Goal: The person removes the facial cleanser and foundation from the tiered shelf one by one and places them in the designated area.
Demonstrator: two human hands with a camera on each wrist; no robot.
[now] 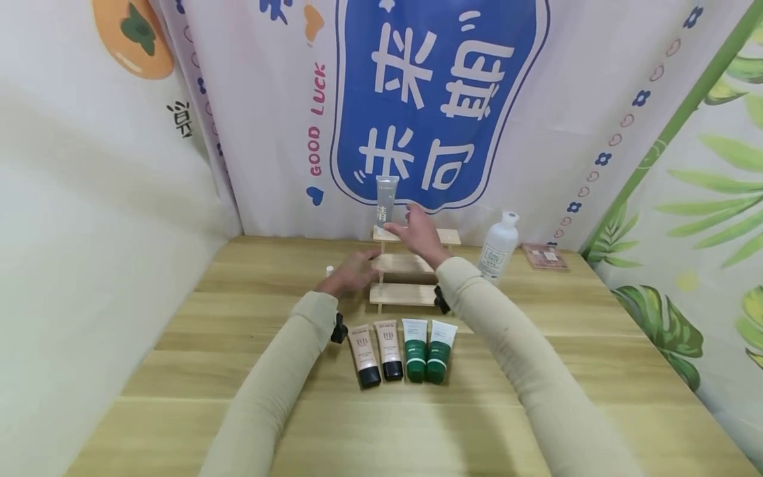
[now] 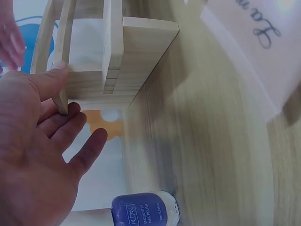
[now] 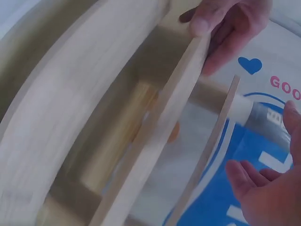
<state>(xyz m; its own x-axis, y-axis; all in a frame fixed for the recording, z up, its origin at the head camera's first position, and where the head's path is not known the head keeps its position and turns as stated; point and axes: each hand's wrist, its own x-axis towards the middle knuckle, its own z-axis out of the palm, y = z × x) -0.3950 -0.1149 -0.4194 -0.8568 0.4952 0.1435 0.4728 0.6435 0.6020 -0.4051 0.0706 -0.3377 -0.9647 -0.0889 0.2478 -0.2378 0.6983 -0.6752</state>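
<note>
A three-tier wooden display stand (image 1: 403, 294) stands at the back of the table. My left hand (image 1: 357, 270) grips the left end of its middle shelf, thumb on top and fingers beneath, as the left wrist view shows. On the top shelf a grey squeeze tube (image 1: 386, 199) stands upright on its white cap. Just right of that tube is my right hand (image 1: 422, 233), its thumb and fingers apart; in the right wrist view a gap shows between the hand (image 3: 275, 188) and the tube (image 3: 265, 122). A blue nail polish bottle (image 2: 141, 209) lies beside my left hand.
Before the stand lie two beige BB cream tubes (image 1: 365, 352) with black caps and two green-and-white tubes (image 1: 416, 351). To its right stand a white bottle (image 1: 499, 246) and a flat pinkish palette (image 1: 545, 257). A printed cloth (image 1: 274, 132) hangs behind the table.
</note>
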